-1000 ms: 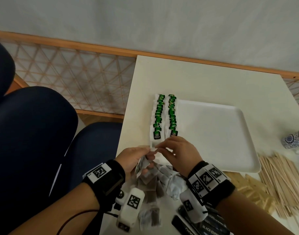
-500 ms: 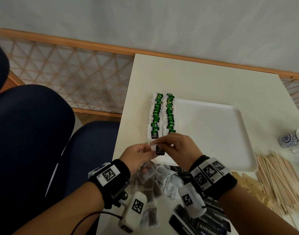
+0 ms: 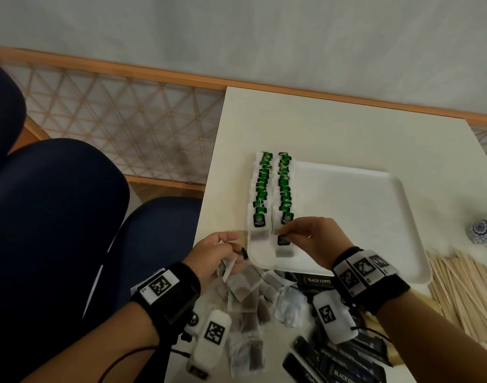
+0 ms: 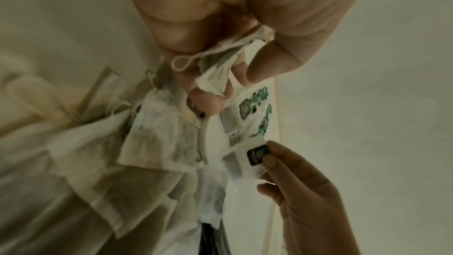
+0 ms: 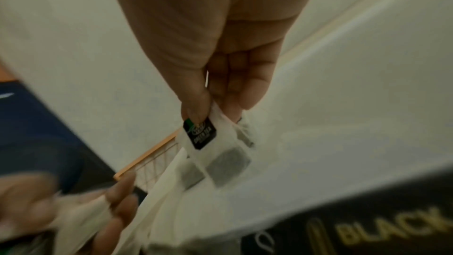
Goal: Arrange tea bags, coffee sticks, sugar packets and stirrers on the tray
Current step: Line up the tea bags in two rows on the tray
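Note:
A white tray (image 3: 375, 230) lies on the table with two rows of green-tagged tea bags (image 3: 272, 189) along its left side. My right hand (image 3: 285, 234) pinches a tea bag (image 3: 283, 246) by its tag at the near end of the right row; the right wrist view shows thumb and fingers on that tea bag (image 5: 220, 148). My left hand (image 3: 234, 251) grips another tea bag (image 4: 215, 77) and its string, just off the tray's near left corner. Under it lies a pile of loose tea bags (image 3: 248, 294). Black coffee sticks (image 3: 317, 280) and wooden stirrers (image 3: 463, 288) lie near the tray.
A blue-and-white cup (image 3: 485, 230) stands at the right edge of the view. Dark blue chairs (image 3: 57, 217) are close to the table's left edge. A wooden lattice rail (image 3: 126, 120) runs behind. The right part of the tray is bare.
The two hands have parted. My right hand has carried its tea bag rightward onto the near end of the right row; my left hand has drawn back toward the pile with another bag.

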A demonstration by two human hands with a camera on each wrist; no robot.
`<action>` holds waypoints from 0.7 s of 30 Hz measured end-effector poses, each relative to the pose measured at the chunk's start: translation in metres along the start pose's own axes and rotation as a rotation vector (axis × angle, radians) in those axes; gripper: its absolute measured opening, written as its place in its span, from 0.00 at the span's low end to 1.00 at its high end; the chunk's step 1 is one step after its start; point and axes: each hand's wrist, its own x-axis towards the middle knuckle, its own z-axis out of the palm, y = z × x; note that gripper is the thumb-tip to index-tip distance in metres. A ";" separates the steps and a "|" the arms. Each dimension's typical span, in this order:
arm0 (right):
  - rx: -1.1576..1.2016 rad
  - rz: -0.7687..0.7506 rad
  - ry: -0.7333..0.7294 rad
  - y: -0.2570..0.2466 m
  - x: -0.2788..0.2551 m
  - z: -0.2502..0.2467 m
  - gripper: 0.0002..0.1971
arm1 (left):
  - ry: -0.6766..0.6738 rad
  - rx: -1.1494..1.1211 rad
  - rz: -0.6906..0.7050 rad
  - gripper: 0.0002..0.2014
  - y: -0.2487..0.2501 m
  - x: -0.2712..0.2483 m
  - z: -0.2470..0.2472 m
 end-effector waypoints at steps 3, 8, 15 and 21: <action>0.092 0.077 0.083 0.005 0.010 0.000 0.07 | -0.036 -0.032 0.031 0.19 -0.003 -0.001 0.001; 0.052 0.092 0.113 0.006 0.019 -0.002 0.07 | -0.066 0.014 0.064 0.19 -0.004 -0.001 0.006; -0.015 0.032 0.241 0.013 0.010 -0.011 0.05 | -0.068 0.109 0.075 0.19 -0.004 -0.002 0.004; -0.095 -0.010 -0.174 0.016 -0.015 -0.004 0.10 | -0.018 0.110 0.077 0.14 -0.006 -0.002 0.007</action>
